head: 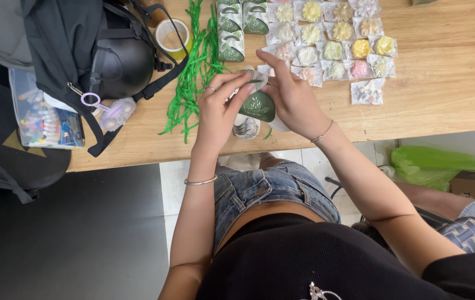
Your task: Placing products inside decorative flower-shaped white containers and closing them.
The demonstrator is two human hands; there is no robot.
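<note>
Both hands, left (pixel 219 108) and right (pixel 293 97), pinched green box (pixel 258 105) above table (pixel 448 83) edge, tucking wrapped cake (pixel 257 78) inside. More boxes (pixel 230 30), cakes (pixel 335 50) behind.

Small green box (pixel 258 105) held above table edge.

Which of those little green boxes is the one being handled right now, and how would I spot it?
Start at the wooden table and find the near edge, below the green paper shreds. There the left hand and right hand meet around one small green box. Unlike the finished green boxes lined up at the far edge, it sits between the fingers, alone.
</note>
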